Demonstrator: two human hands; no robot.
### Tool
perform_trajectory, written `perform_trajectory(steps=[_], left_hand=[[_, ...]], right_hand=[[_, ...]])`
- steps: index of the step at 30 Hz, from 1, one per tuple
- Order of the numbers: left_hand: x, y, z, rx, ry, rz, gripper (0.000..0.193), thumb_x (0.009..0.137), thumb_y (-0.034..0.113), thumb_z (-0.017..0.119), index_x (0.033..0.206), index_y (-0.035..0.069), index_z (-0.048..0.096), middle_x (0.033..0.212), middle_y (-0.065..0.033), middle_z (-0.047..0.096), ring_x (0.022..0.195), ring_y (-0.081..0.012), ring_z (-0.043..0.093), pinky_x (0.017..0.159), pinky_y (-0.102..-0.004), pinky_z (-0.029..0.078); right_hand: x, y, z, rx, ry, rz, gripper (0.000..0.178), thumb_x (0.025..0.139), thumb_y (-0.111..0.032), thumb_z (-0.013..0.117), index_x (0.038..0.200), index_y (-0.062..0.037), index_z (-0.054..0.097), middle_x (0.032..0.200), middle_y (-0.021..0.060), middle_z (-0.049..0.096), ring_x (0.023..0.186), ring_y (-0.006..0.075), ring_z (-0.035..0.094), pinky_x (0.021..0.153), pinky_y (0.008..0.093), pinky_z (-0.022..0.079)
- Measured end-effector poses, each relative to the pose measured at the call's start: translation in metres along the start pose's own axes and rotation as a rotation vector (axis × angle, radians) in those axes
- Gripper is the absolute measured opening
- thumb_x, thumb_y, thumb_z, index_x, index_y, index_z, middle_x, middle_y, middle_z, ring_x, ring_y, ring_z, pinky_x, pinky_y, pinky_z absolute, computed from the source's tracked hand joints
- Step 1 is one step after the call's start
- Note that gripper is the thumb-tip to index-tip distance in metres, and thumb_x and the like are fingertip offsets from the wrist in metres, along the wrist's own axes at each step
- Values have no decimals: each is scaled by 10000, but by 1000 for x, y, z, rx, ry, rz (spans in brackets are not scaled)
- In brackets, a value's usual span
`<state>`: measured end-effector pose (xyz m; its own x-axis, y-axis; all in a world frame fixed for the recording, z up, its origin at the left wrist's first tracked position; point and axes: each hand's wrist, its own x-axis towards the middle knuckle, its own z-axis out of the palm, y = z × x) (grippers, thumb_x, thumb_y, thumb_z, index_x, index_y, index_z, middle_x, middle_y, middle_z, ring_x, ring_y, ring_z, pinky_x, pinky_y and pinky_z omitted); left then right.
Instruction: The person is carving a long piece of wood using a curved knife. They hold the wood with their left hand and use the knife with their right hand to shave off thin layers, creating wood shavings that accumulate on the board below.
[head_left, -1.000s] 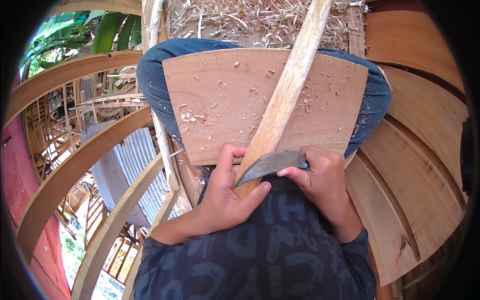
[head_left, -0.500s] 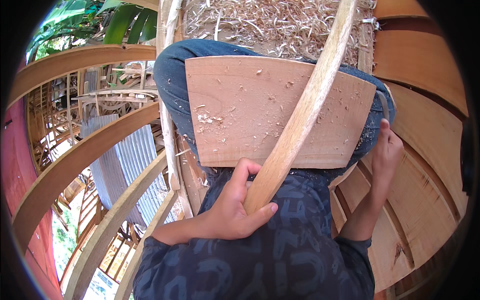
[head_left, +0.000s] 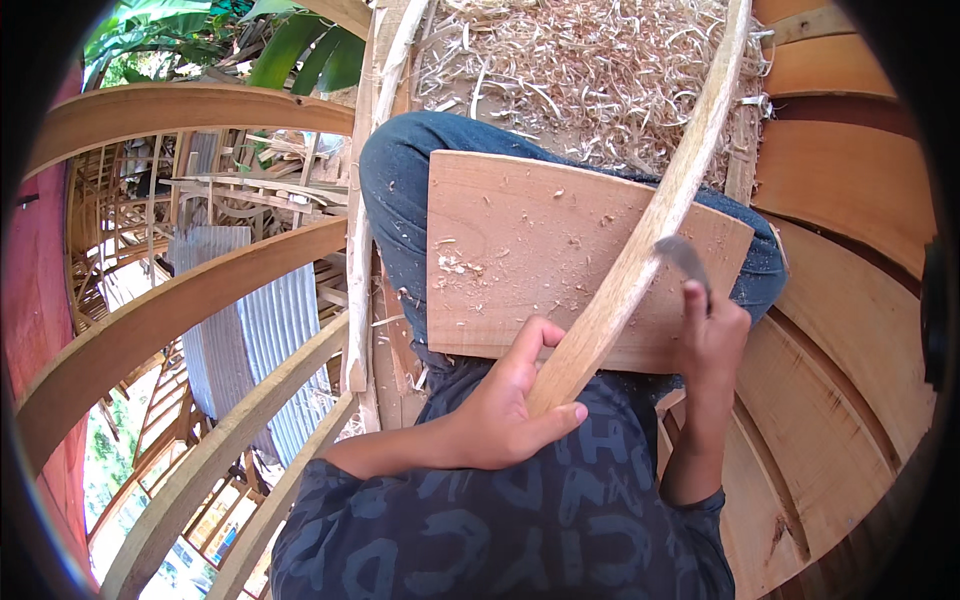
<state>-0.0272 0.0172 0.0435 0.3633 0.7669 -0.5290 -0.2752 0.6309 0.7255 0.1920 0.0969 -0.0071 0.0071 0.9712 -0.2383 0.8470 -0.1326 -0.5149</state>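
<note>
My left hand [head_left: 510, 415] grips the near end of a long, slightly curved wooden strip [head_left: 645, 265]. The strip slants up and to the right over a wide flat board [head_left: 540, 255] that lies across my lap. In my right hand [head_left: 712, 345] is a knife with a curved grey blade [head_left: 682, 257], its thumb pointing up along the tool. The blade's tip is at the right edge of the strip, near its middle; whether it cuts in cannot be made out. The knife's handle is hidden in my fist. Small chips lie on the board.
Curly wood shavings [head_left: 590, 75] cover the surface beyond my knees. Broad curved planks [head_left: 840, 330] rise on the right. On the left, curved wooden ribs [head_left: 180, 290] cross open gaps, with corrugated metal sheets [head_left: 285, 340] below them.
My right hand has swung left from beside my knee, bringing the blade over the board to the strip. My left hand keeps its hold. The whole view has shifted slightly.
</note>
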Motion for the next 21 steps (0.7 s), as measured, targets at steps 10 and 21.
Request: perform_trajectory(steps=[10,21], left_hand=[[7,11,-8,-241,-61,-83,393,843,54,571,1124,65,296,856,12,407,750,-23,397,648,-195,339],[0,11,-8,-238,-152,-80,413,849,130,576,1117,83,266,681,14,427,508,-42,392,465,-186,302]], right_hand=[[-21,-23,-12,213,-191,-160,552,841,-474,575,600,20,519,489,169,451,449,273,493,447,369,369],[44,15,-32,-27,120,167,612,928,-473,444,563,16,390,492,36,298,501,97,290,427,324,256]])
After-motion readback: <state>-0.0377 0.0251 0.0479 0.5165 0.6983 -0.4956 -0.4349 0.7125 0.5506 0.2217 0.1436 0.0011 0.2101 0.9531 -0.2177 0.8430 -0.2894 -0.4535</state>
